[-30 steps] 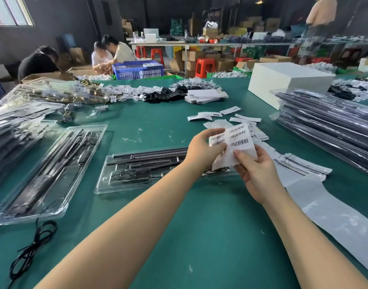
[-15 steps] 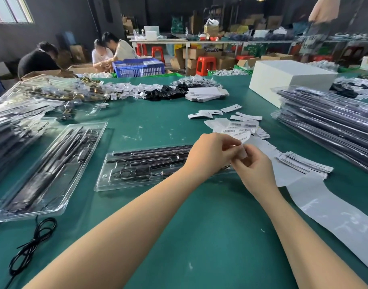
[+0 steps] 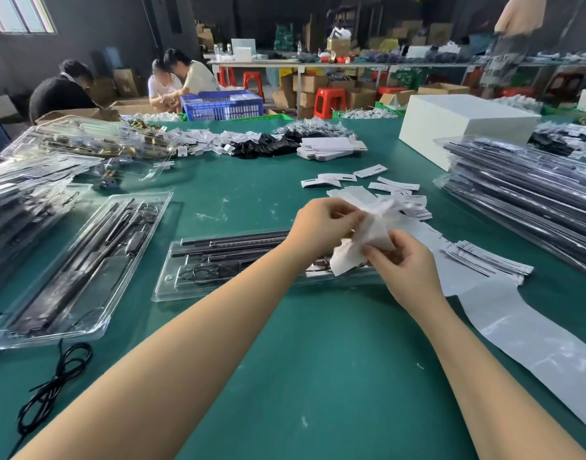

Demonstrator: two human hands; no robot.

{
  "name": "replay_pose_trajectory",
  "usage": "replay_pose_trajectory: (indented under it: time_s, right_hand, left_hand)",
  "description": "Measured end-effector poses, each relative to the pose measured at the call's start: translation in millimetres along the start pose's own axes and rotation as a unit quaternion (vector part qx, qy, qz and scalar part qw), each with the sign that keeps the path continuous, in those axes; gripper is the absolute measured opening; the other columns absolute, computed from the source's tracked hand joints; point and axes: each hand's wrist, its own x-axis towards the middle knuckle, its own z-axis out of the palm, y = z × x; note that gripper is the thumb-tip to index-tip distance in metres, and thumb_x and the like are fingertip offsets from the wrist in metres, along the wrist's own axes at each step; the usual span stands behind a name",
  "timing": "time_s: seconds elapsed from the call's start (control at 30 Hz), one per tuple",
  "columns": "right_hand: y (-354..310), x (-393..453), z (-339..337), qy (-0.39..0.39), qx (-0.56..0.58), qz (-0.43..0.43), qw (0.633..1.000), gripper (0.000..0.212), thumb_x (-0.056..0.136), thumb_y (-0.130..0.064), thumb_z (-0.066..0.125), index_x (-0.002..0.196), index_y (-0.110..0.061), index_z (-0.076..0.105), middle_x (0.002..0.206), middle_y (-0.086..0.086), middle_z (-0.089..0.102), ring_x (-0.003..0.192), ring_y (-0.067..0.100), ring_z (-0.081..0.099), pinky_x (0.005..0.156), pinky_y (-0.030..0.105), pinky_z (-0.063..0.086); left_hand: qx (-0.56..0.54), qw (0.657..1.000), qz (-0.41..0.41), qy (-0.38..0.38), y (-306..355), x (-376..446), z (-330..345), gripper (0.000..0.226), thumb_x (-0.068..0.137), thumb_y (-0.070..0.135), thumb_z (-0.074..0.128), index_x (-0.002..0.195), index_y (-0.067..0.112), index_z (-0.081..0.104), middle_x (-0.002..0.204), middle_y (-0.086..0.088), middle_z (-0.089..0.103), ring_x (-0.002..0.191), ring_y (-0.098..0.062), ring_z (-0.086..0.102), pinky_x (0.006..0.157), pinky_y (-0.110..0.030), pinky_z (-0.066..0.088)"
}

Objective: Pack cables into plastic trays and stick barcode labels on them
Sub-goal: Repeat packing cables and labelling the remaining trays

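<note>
Both hands work a white barcode label sheet [image 3: 374,239] just above the right end of a clear plastic tray [image 3: 192,290] that holds black cables and rods. My left hand [image 3: 321,230] pinches the sheet's upper part. My right hand [image 3: 404,263] pinches its lower edge, and the sheet is bent and blurred between them. A pile of loose barcode labels [image 3: 407,204] lies just behind the hands. A second filled tray [image 3: 82,270] lies to the left.
Stacks of packed trays sit at the right [image 3: 530,200] and far left [image 3: 22,207]. A long grey backing strip [image 3: 530,340] curls along the right. A loose black cable [image 3: 52,386] lies near the front left. A white box [image 3: 464,127] stands behind; people work at the far edge.
The label sheet, held flat and upright a second ago, has been pulled down and bent between the hands. Both hands moved slightly lower and apart.
</note>
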Motion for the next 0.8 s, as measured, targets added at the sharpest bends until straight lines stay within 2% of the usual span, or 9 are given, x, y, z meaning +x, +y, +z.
replay_pose_trajectory:
  time_s: [0.13, 0.3, 0.37, 0.43, 0.47, 0.53, 0.63, 0.7, 0.8]
  right_hand:
    - [11.8, 8.9, -12.4, 0.096, 0.119, 0.127, 0.980, 0.011, 0.088, -0.010, 0.067, 0.095, -0.016, 0.063, 0.078, -0.001, 0.071, 0.055, 0.007, 0.065, 0.052, 0.019, 0.052]
    - [21.5, 16.8, -28.7, 0.276, 0.163, 0.192, 0.927, 0.032, 0.085, -0.002, 0.054, 0.116, -0.006, 0.055, 0.103, 0.017, 0.069, 0.057, 0.010, 0.068, 0.052, 0.021, 0.054]
    - [20.3, 17.0, -29.4, 0.298, 0.102, 0.186, 0.931, 0.067, 0.086, -0.006, 0.060, 0.145, -0.006, 0.029, 0.138, 0.020, 0.049, 0.088, 0.018, 0.070, 0.071, 0.029, 0.058]
    - [9.4, 11.4, -27.2, 0.320, -0.043, 0.110, 0.940, 0.092, 0.086, -0.011, 0.065, 0.153, -0.004, 0.001, 0.157, 0.024, 0.004, 0.132, 0.011, 0.041, 0.092, 0.020, 0.049]
    - [1.5, 7.0, -22.9, 0.343, -0.109, 0.026, 0.933, 0.092, 0.086, -0.009, 0.064, 0.152, -0.002, 0.001, 0.154, 0.028, -0.005, 0.136, 0.000, 0.027, 0.089, 0.011, 0.046]
    - [-10.6, 0.2, -10.5, 0.371, -0.207, -0.162, 0.891, 0.076, 0.084, -0.006, 0.062, 0.149, -0.003, 0.021, 0.144, 0.033, 0.016, 0.128, 0.004, 0.030, 0.079, 0.019, 0.049]
    - [-34.2, -9.1, 31.9, 0.212, -0.217, -0.272, 0.913, 0.029, 0.087, -0.014, 0.060, 0.116, -0.007, 0.058, 0.107, 0.013, 0.060, 0.093, 0.020, 0.051, 0.073, 0.030, 0.047]
    - [-58.6, -17.5, 70.4, 0.051, -0.147, -0.172, 0.973, 0.004, 0.089, -0.025, 0.063, 0.089, -0.024, 0.067, 0.080, -0.009, 0.068, 0.075, 0.011, 0.059, 0.071, 0.025, 0.049]
    - [-89.4, -19.8, 128.3, -0.108, -0.027, 0.045, 0.993, 0.021, 0.088, -0.042, 0.065, 0.074, -0.028, 0.070, 0.068, -0.013, 0.071, 0.057, -0.005, 0.058, 0.057, 0.013, 0.042]
  left_hand:
    - [-0.221, 0.957, -0.123, 0.141, -4.7, 8.8, -35.6, 0.008, 0.092, 0.022, 0.064, 0.085, 0.018, 0.063, 0.088, -0.001, 0.069, 0.075, -0.013, 0.067, 0.075, -0.030, 0.056]
    - [-0.129, 0.954, -0.068, 0.261, -31.5, -4.5, -118.6, 0.007, 0.087, 0.030, 0.069, 0.081, 0.026, 0.067, 0.081, 0.008, 0.070, 0.078, -0.010, 0.065, 0.066, -0.023, 0.051]
    - [-0.042, 0.958, -0.036, 0.283, -44.6, -22.9, -146.3, 0.008, 0.086, 0.036, 0.067, 0.079, 0.031, 0.068, 0.078, 0.013, 0.071, 0.077, -0.009, 0.067, 0.068, -0.024, 0.052]
    - [0.019, 0.951, -0.025, 0.307, -60.2, -42.1, -163.0, 0.009, 0.086, 0.040, 0.065, 0.080, 0.033, 0.067, 0.081, 0.011, 0.072, 0.081, -0.012, 0.068, 0.076, -0.031, 0.055]
    - [0.040, 0.947, -0.022, 0.317, -68.0, -51.6, -166.8, 0.009, 0.086, 0.040, 0.064, 0.081, 0.033, 0.066, 0.081, 0.011, 0.071, 0.082, -0.013, 0.068, 0.078, -0.032, 0.055]
    - [0.083, 0.942, 0.003, 0.325, -82.2, -67.7, -166.1, 0.009, 0.087, 0.041, 0.064, 0.081, 0.033, 0.064, 0.079, 0.014, 0.068, 0.078, -0.006, 0.065, 0.076, -0.027, 0.053]
    - [0.197, 0.919, 0.098, 0.328, -99.7, -85.2, -160.4, 0.012, 0.090, 0.037, 0.065, 0.082, 0.027, 0.065, 0.077, 0.015, 0.064, 0.071, -0.002, 0.058, 0.068, -0.021, 0.046]
    - [0.280, 0.887, 0.172, 0.326, -108.3, -90.1, -158.8, 0.013, 0.089, 0.029, 0.067, 0.082, 0.018, 0.069, 0.079, 0.009, 0.064, 0.071, -0.007, 0.057, 0.065, -0.028, 0.047]
    - [0.365, 0.836, 0.242, 0.330, -112.0, -91.2, -159.1, 0.016, 0.088, 0.028, 0.068, 0.081, 0.014, 0.072, 0.080, 0.003, 0.069, 0.072, -0.020, 0.064, 0.063, -0.036, 0.050]
